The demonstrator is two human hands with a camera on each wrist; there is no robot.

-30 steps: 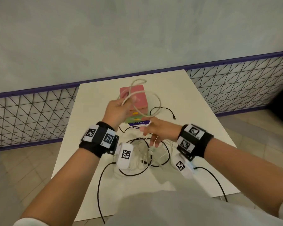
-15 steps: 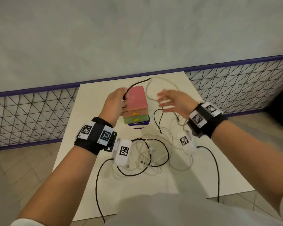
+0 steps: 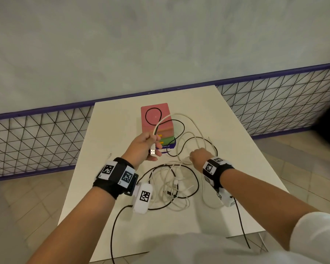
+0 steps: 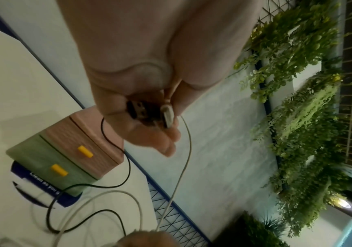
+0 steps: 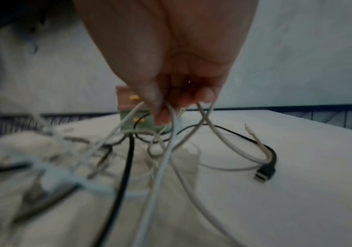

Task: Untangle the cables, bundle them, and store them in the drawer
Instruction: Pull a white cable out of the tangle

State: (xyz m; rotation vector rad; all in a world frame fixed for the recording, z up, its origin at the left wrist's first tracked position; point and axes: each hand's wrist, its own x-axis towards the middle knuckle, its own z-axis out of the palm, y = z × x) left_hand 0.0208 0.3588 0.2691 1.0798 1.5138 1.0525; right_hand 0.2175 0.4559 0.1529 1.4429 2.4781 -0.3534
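My left hand (image 3: 154, 144) is raised in front of the drawer unit (image 3: 156, 119) and grips two cable ends, a white cable's USB plug (image 3: 152, 151) and a black USB plug (image 4: 137, 109) next to the white one (image 4: 168, 115). From it the white cable (image 3: 191, 121) arcs right and down to my right hand (image 3: 196, 156), whose curled fingers pinch white loops (image 5: 172, 117) low over the table. The black cable (image 3: 153, 116) loops over the pink top of the unit. A tangle of white and black cables (image 3: 171, 184) lies between my wrists.
The drawer unit has a pink and a green drawer with yellow handles (image 4: 59, 169), both shut, on a blue card. A loose black plug (image 5: 264, 173) and a white cable tip (image 5: 252, 133) lie at the right. The white table (image 3: 236, 153) ends at a mesh fence (image 3: 36, 141).
My right hand has come down from beside the drawer unit to the table and closed on the white cable. My left hand has drawn back toward me; a black loop now lies on the unit.
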